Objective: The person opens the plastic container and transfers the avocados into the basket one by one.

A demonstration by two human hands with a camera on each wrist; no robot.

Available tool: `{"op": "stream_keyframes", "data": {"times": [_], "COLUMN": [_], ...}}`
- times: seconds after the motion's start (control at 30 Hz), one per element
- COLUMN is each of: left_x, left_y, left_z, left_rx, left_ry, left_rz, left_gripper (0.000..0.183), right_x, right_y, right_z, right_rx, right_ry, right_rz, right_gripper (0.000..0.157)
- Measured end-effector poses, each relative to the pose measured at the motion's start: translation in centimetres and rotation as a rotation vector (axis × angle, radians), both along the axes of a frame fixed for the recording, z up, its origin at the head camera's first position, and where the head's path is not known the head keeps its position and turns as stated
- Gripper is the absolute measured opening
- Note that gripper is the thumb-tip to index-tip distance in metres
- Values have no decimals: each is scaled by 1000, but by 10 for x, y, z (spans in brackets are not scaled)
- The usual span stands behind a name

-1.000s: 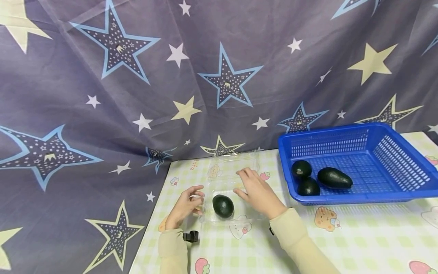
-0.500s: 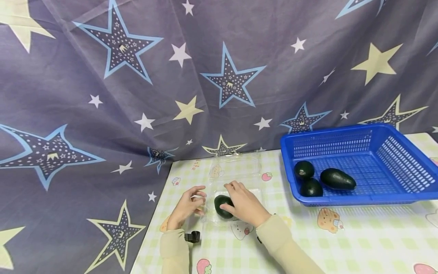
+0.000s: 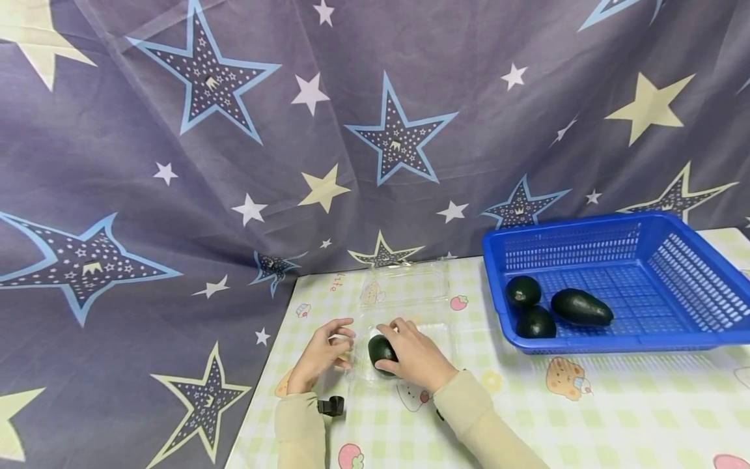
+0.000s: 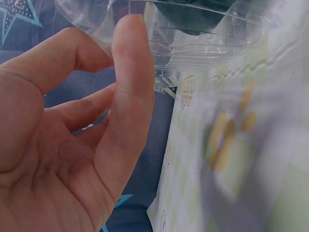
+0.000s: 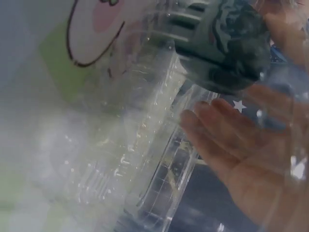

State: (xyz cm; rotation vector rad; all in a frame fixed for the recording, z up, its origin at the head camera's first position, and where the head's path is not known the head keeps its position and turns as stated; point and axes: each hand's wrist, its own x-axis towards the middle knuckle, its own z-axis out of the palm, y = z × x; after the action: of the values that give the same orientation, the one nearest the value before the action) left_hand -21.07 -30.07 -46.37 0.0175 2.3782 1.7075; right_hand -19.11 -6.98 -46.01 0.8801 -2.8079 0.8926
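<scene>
A dark green avocado sits in the near half of a clear plastic clamshell box, whose lid lies folded back on the far side. My right hand grips the avocado from its right, thumb at the near side and fingers over the far side. Through the clear plastic, the right wrist view shows the avocado against the fingers of the right hand. At the box's left side my left hand stays with loosely bent fingers. In the left wrist view, a fingertip of it is at the plastic wall.
A blue plastic basket stands to the right with three more avocados in its left part. The table wears a green-checked cloth. Behind it hangs a dark curtain printed with stars.
My right hand has come from the box's right far side down and left onto the avocado and has taken hold of it. The left hand has stayed in place.
</scene>
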Motion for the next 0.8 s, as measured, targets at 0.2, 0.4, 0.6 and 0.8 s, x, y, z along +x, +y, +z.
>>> {"op": "stream_keyframes", "data": {"times": [0.2,0.4,0.6,0.8], "left_x": [1,0,1,2], "left_y": [0,0,0,1], "left_z": [0,2,2,2], "left_rx": [1,0,-10,-9], "left_ry": [-1,7,8,15], "left_rz": [-11,-7,-4,9], "left_gripper": [58,58,57,57], "right_x": [2,1,1,1], "right_y": [-3,-4,-4,-3], "right_z": [-5,-6,-5,-3], "right_rx": [-7,-40,-50,-71], "right_ry": [-11,-4,-3,43], "right_rz": [28,72,98,90], "right_gripper": [63,54,49,48]}}
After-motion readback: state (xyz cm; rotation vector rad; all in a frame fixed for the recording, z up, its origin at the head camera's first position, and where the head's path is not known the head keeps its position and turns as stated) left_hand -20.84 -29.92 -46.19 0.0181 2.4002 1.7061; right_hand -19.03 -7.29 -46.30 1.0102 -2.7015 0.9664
